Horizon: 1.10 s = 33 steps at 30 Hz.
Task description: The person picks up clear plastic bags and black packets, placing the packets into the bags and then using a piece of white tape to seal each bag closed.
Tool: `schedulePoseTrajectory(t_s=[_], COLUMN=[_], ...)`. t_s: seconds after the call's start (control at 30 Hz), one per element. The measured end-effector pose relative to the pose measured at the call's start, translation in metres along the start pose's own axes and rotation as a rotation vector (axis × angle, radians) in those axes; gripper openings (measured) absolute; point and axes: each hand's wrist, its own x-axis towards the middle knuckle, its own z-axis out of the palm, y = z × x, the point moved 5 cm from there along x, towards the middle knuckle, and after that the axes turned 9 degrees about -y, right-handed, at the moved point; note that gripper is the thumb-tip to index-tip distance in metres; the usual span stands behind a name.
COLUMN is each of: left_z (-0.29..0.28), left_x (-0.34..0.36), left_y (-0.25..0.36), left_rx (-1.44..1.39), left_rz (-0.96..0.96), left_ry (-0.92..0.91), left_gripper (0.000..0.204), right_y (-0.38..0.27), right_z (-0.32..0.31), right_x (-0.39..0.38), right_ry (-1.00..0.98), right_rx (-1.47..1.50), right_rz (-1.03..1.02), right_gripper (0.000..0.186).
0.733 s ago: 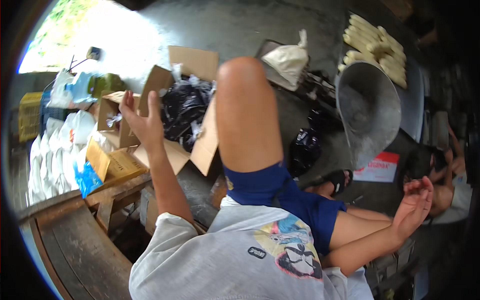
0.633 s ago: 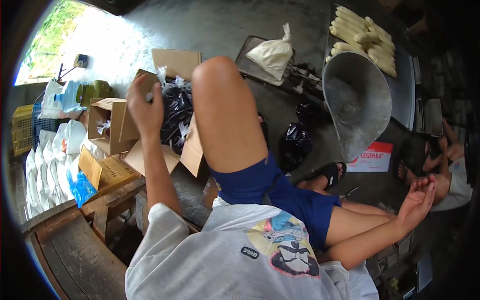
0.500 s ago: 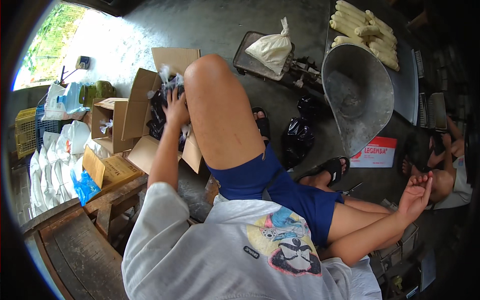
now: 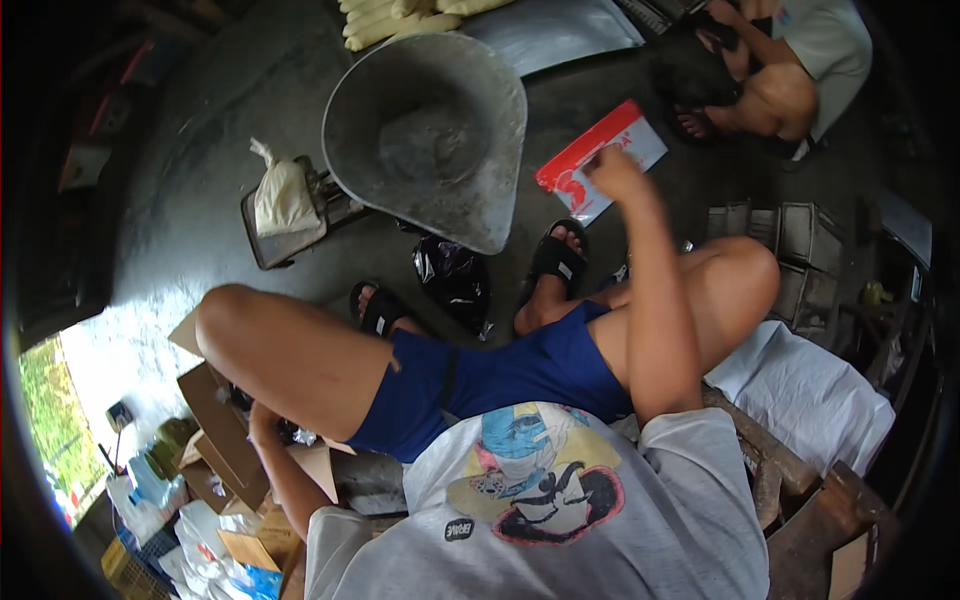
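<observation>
My left hand [image 4: 263, 420] is down at the open cardboard box [image 4: 218, 425] beside my left leg. My thigh and the box hide its fingers; dark plastic shows by it. Out in front, my right hand [image 4: 612, 172] hangs over a flat red-and-white carton [image 4: 640, 148] on the floor. Motion smears its fingers, and I cannot tell whether they touch the carton. Left of it stands a large grey metal scoop-shaped pan [image 4: 365, 110]. A black plastic bag [image 4: 455, 280] lies between my sandalled feet.
A tied pale-yellow bag [image 4: 285, 200] rests on a scale [image 4: 262, 248]. Yellowish rolls [image 4: 400, 22] lie on a metal sheet [image 4: 570, 45] beyond the pan. Another person [image 4: 825, 60] crouches at far right, near metal tins [image 4: 805, 240]. A white sack [image 4: 800, 390] is beside my right thigh.
My view has swung to the right. The right hand has moved from out at the right, palm up, to over the red-and-white carton. My left hand remains at the box, now mostly hidden.
</observation>
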Motion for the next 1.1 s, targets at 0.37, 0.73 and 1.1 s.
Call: schedulePoseTrajectory(t_s=[0.37, 0.73, 1.1], left_z=[-0.301, -0.301, -0.293], left_x=[-0.046, -0.040, -0.045], left_y=[0.331, 0.331, 0.340], left_rx=[-0.264, -0.262, -0.481], left_rz=[0.000, -0.105, 0.064], left_ry=[1.303, 1.376, 1.378], left_gripper=[0.011, 0.014, 0.012], right_y=[0.018, 0.035, -0.005], right_z=[0.147, 0.135, 0.028], right_x=[-0.010, -0.002, -0.048], right_ry=[0.309, 0.347, 0.230], right_rx=[-0.170, -0.324, 0.227], right_rz=[0.206, 0.215, 0.164], right_gripper=[0.031, 0.027, 0.023])
